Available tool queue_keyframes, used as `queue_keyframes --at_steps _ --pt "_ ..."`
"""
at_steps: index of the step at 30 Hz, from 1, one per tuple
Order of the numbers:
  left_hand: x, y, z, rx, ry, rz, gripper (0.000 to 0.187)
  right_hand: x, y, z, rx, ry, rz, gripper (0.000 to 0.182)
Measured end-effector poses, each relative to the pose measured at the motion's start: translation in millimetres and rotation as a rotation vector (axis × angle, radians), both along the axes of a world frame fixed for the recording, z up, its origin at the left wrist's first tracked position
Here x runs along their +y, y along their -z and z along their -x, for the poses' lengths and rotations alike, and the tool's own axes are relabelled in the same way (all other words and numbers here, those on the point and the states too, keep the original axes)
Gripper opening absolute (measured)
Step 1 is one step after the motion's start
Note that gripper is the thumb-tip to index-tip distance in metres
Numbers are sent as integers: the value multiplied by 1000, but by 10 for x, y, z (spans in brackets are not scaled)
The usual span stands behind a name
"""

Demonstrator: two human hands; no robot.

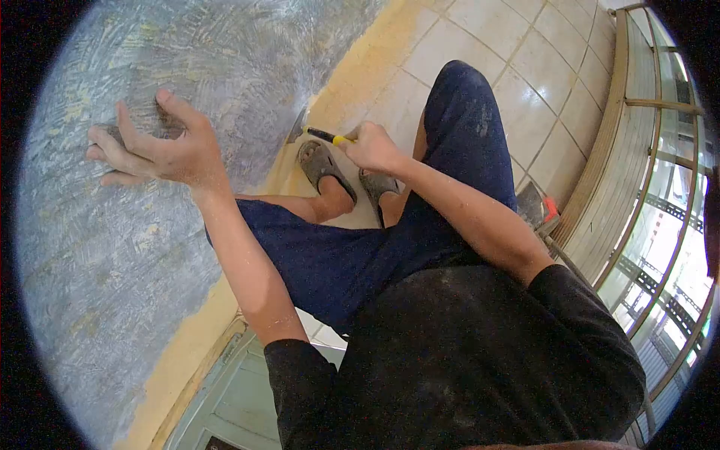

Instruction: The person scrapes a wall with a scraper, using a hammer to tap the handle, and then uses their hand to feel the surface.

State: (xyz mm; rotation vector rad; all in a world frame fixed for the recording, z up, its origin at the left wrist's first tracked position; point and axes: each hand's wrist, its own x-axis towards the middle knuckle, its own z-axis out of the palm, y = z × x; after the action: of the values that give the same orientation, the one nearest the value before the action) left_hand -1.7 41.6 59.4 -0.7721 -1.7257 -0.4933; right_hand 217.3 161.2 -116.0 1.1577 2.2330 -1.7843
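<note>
My right hand [371,148] is closed around the black and yellow handle of a scraper [322,135]. Its thin blade meets the lower part of the wall, where the grey surface borders a yellowish strip [360,64]. Streaky, scratched grey and white marks cover the wall [142,247]. Over on the left, my left hand [161,146] is raised in front of that wall, fingers spread and bent, holding nothing. Its shadow falls on the wall just behind the fingers.
White floor tiles [480,34] lie beyond my bent knees. My feet are in grey clogs [327,166] near the wall's base. A metal-framed glass panel [664,232] stands at right, with a red-tipped object [551,208] before it. A grey-green panel [244,397] is at lower left.
</note>
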Motion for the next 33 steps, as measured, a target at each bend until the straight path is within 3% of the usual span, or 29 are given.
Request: queue_keyframes --at_steps 5,11,15,26,33 --pt "-3 34 19 19 -28 20 47 -93 246 140 -99 -142 -142 37" --pt "54 91 147 105 -54 -14 43 -84 13 -21 -59 -80 -22 38" --pt "39 155 191 137 -104 18 42 -84 171 36 -112 -161 -77 37" --pt "2 148 150 110 -32 15 42 -115 -53 -46 12 -50 -69 36" --pt "36 122 101 100 -40 17 43 -56 269 -70 -21 -35 -70 38"
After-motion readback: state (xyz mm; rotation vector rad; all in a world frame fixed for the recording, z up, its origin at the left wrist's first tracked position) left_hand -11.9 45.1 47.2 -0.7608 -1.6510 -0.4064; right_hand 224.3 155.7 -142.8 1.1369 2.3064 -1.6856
